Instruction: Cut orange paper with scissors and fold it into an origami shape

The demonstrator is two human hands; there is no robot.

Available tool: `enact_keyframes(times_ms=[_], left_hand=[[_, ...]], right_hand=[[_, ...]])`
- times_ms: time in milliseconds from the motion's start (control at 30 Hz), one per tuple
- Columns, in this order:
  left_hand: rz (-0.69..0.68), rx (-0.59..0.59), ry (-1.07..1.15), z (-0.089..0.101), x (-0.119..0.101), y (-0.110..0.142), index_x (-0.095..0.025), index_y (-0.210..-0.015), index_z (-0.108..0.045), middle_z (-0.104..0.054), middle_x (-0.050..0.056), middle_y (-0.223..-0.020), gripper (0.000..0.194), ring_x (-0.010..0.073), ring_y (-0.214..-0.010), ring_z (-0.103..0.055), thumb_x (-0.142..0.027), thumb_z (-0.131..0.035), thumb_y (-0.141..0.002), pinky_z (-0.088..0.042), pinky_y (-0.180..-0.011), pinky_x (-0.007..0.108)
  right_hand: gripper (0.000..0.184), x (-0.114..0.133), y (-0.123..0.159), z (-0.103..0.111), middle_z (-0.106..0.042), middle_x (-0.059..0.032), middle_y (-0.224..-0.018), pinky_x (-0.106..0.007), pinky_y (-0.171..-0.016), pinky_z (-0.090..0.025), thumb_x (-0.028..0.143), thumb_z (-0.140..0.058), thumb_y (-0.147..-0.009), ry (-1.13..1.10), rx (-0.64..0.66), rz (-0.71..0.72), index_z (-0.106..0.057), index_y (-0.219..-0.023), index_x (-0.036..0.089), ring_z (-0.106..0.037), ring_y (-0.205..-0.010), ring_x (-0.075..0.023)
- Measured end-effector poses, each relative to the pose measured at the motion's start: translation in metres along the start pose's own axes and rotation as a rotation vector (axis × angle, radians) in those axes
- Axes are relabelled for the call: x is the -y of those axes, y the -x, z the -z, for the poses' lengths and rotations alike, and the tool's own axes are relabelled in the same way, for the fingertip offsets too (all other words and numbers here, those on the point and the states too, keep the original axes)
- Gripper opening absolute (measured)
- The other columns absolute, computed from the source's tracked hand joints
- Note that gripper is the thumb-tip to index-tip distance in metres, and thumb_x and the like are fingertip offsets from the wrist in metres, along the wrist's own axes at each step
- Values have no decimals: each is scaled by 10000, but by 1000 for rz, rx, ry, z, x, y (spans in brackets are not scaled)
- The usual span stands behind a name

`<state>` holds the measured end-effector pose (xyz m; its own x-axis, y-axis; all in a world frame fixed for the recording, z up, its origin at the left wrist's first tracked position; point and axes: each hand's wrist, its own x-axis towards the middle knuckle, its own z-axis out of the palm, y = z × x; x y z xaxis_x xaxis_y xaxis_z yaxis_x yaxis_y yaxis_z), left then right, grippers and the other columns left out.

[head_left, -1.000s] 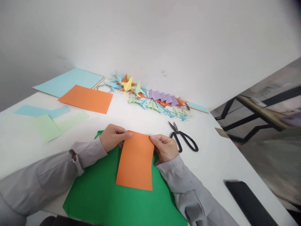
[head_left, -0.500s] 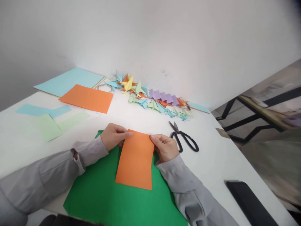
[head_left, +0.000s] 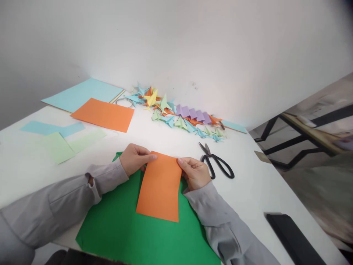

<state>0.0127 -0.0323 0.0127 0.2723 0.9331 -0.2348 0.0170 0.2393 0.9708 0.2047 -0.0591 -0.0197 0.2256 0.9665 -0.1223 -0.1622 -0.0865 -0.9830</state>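
An orange sheet of paper (head_left: 160,187) hangs between my hands, its far edge raised toward them. My left hand (head_left: 135,158) pinches its far left corner, thumb on top. At the far right corner, my right hand (head_left: 195,171) grips the sheet between thumb and fingers. Below lies a green sheet (head_left: 121,224) along the near table edge, partly covered by the orange paper and my sleeves. Just right of my right hand rest black-handled scissors (head_left: 216,160), blades partly apart and pointing away from me.
Folded paper cranes (head_left: 162,103) in several colours line the wall. At the left lie a larger orange sheet (head_left: 103,115), a light blue sheet (head_left: 82,94), blue strips (head_left: 52,129) and pale green pieces (head_left: 59,147). A black flat object (head_left: 293,235) sits near the right edge.
The whole view has shifted very slightly. Both hands keep the same hold on the orange paper, which stays in nearly the same place.
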Motion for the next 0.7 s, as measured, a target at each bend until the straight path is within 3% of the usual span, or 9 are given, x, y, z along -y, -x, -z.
enact_keyframes(times_ms=[700], left_hand=[[24,-5,21,1,0,0,-113,-563,-639,-594,11,-521,221,131,-493,-553,-320,-709,-535,-466,-446,252]], right_hand=[[287,-3,-2,0,-587,17,-456,-203,-385,-375,392,-788,-495,-27,-16,-3,-659,-578,150,-467,-392,-70]])
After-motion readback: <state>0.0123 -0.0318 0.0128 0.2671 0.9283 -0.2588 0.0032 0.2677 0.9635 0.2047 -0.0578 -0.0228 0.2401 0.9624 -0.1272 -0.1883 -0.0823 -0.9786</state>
